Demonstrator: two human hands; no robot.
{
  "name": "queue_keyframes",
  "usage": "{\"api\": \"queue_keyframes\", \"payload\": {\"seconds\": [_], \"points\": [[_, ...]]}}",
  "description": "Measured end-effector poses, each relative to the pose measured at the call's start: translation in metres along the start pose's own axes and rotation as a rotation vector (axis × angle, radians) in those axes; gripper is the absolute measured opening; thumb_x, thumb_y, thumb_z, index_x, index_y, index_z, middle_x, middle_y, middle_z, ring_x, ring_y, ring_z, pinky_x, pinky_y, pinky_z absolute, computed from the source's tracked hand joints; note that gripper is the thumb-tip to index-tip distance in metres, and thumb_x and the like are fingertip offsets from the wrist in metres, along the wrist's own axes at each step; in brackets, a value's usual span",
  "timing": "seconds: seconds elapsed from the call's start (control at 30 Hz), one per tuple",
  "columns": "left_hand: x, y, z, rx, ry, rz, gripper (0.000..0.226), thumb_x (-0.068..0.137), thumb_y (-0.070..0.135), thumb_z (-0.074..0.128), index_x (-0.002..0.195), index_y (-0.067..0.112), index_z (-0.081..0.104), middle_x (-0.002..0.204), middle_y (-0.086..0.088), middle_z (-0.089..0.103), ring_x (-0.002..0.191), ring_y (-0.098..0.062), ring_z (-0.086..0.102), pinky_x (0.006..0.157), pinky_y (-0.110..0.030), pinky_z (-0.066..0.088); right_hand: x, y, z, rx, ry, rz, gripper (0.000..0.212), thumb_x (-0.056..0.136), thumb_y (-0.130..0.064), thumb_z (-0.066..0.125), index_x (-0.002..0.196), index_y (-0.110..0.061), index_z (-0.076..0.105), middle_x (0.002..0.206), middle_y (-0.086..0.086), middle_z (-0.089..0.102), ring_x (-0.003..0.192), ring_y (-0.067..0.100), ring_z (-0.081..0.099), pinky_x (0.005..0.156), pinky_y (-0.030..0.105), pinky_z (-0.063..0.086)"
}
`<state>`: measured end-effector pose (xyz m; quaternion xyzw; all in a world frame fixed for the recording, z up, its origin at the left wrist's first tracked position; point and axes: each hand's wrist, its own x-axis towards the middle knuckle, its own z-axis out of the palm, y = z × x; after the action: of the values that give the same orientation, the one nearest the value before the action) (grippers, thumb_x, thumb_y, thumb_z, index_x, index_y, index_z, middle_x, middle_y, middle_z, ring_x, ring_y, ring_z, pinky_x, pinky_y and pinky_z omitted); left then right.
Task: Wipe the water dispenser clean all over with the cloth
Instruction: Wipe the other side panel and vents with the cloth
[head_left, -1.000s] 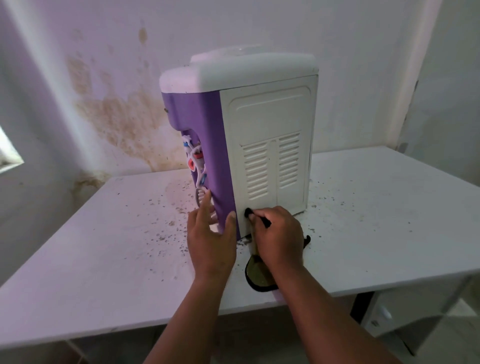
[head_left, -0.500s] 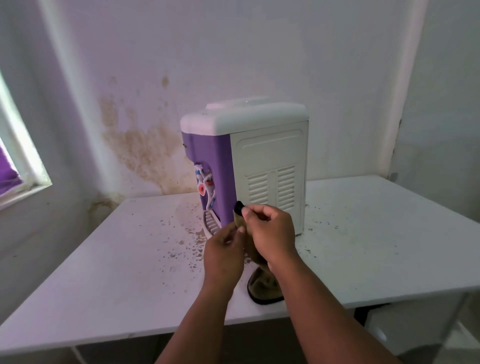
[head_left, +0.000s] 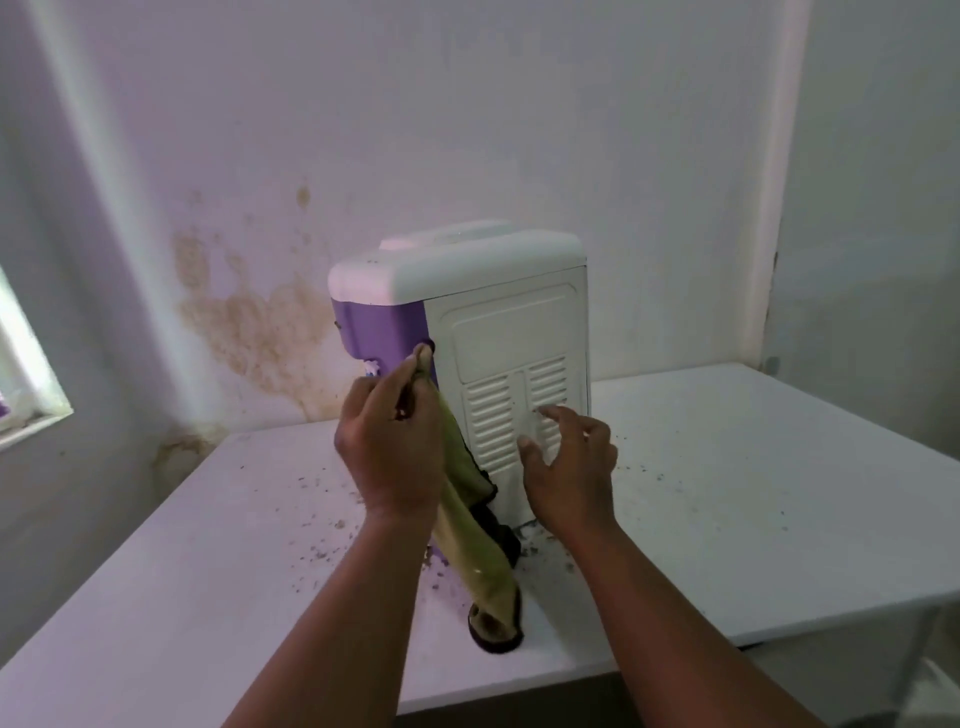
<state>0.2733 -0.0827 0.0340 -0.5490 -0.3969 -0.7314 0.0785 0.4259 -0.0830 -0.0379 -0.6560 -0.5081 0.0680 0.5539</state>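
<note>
A: Olive cloth, dark trim. Left hand pinches its top corner, fingers clamped on it, rest hanging down to the bench. Bottom end rests on the bench at 6 o'clock from the dispenser.

B: Right hand?

A: Holds nothing, fingers apart and loosely bent, just in front of the vent panel. Can't tell if it touches.

B: Dispenser position?

A: Upright, mid-bench. White louvred side faces the camera, purple front at 9 o'clock, white lid on top.

B: Step?

A: My read: cloth being readied, not wiping yet. It hangs as a strip, no pad formed.

B: Next?

A: Probably bunch it into a flat wad, then press on a panel. Free hand should brace the body, since it looks light and could slide or tip. Louvres need strokes along the slats.

B: Obstacles?

A: Dark grit scattered over the bench, thickest around the base at 6–8 o'clock. A dragging cloth would pick it up and smear it. Stained wall behind at 10 o'clock, window edge far left. Neither blocks reach.
</note>
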Motion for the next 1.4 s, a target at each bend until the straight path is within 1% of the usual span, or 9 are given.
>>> {"api": "queue_keyframes", "payload": {"seconds": [0.13, 0.3, 0.4, 0.5, 0.67, 0.9, 1.07, 1.17, 1.4], "points": [[-0.021, -0.028, 0.009, 0.171, -0.149, 0.300, 0.011, 0.089, 0.006, 0.080, 0.098, -0.001, 0.080, 0.079, -0.011, 0.066, 0.068, -0.023, 0.059, 0.066, -0.030, 0.053, 0.007, 0.030, 0.013, -0.008, 0.059, -0.046, 0.047, 0.095, -0.044, 0.064, 0.139, -0.039, 0.046, 0.157, 0.013, 0.022, 0.145, 0.034, 0.024, 0.109, 0.057, 0.036], [-0.074, -0.064, -0.001, 0.385, -0.422, 0.432, 0.019, 0.089, 0.014, 0.080, 0.108, 0.010, 0.079, 0.085, -0.006, 0.068, 0.076, -0.026, 0.062, 0.070, -0.042, 0.054, 0.004, 0.054, 0.028, 0.005, 0.061, -0.146, 0.058, 0.099, -0.052, 0.055, 0.152, -0.048, 0.029, 0.167, 0.012, 0.012, 0.155, 0.027, 0.012, 0.117, 0.058, 0.026], [-0.095, -0.076, -0.006, 0.429, -0.512, 0.480, 0.017, 0.090, 0.014, 0.080, 0.106, 0.011, 0.080, 0.085, -0.005, 0.068, 0.076, -0.028, 0.063, 0.069, -0.042, 0.053, 0.004, 0.067, 0.031, 0.001, 0.076, -0.177, 0.067, 0.101, -0.049, 0.055, 0.156, -0.052, 0.017, 0.167, 0.009, 0.011, 0.155, 0.026, 0.011, 0.118, 0.056, 0.025], [-0.085, -0.074, -0.001, 0.440, -0.426, 0.448, 0.016, 0.095, 0.019, 0.072, 0.107, 0.011, 0.080, 0.081, -0.005, 0.067, 0.072, -0.028, 0.059, 0.064, -0.043, 0.048, 0.011, 0.076, 0.030, 0.078, 0.081, -0.165, 0.071, 0.103, -0.045, 0.053, 0.160, -0.044, 0.010, 0.165, 0.006, 0.021, 0.153, 0.020, 0.017, 0.122, 0.047, 0.023], [-0.064, -0.058, 0.015, 0.437, -0.293, 0.413, 0.011, 0.094, 0.015, 0.074, 0.102, 0.013, 0.081, 0.077, -0.005, 0.064, 0.070, -0.028, 0.055, 0.064, -0.043, 0.046, 0.020, 0.090, 0.028, 0.200, 0.092, -0.084, 0.065, 0.106, -0.043, 0.047, 0.162, -0.029, 0.017, 0.154, -0.017, 0.031, 0.141, -0.005, 0.023, 0.112, 0.003, 0.009], [-0.108, -0.060, -0.002, 0.600, -0.794, 0.516, 0.022, 0.081, 0.015, 0.086, 0.102, 0.017, 0.079, 0.084, -0.002, 0.067, 0.075, -0.025, 0.061, 0.075, -0.041, 0.055, 0.024, 0.094, 0.026, 0.177, 0.083, -0.034, 0.062, 0.104, -0.045, 0.049, 0.159, -0.032, 0.023, 0.156, -0.004, 0.040, 0.140, 0.007, 0.033, 0.108, 0.013, 0.021], [-0.098, -0.053, 0.011, 0.585, -0.698, 0.462, 0.009, 0.086, 0.013, 0.082, 0.094, 0.015, 0.079, 0.080, -0.001, 0.066, 0.072, -0.026, 0.058, 0.071, -0.042, 0.053, 0.023, 0.094, 0.024, 0.152, 0.084, -0.050, 0.064, 0.105, -0.045, 0.049, 0.160, -0.030, 0.022, 0.157, -0.003, 0.038, 0.140, 0.006, 0.031, 0.103, 0.000, 0.014], [-0.091, -0.048, 0.022, 0.568, -0.614, 0.455, 0.002, 0.088, 0.011, 0.080, 0.090, 0.011, 0.078, 0.077, -0.003, 0.066, 0.070, -0.027, 0.057, 0.068, -0.041, 0.051, 0.022, 0.094, 0.024, 0.152, 0.081, -0.058, 0.064, 0.105, -0.045, 0.049, 0.160, -0.030, 0.022, 0.159, -0.004, 0.037, 0.142, 0.009, 0.031, 0.109, 0.012, 0.018], [-0.119, -0.053, 0.010, 0.677, -0.908, 0.441, 0.021, 0.076, 0.018, 0.089, 0.095, 0.021, 0.080, 0.081, 0.001, 0.064, 0.074, -0.022, 0.060, 0.072, -0.041, 0.054, 0.022, 0.094, 0.023, 0.154, 0.097, -0.024, 0.064, 0.102, -0.048, 0.052, 0.159, -0.038, 0.024, 0.147, -0.001, 0.046, 0.124, -0.003, 0.036, 0.101, 0.018, 0.030]]}}
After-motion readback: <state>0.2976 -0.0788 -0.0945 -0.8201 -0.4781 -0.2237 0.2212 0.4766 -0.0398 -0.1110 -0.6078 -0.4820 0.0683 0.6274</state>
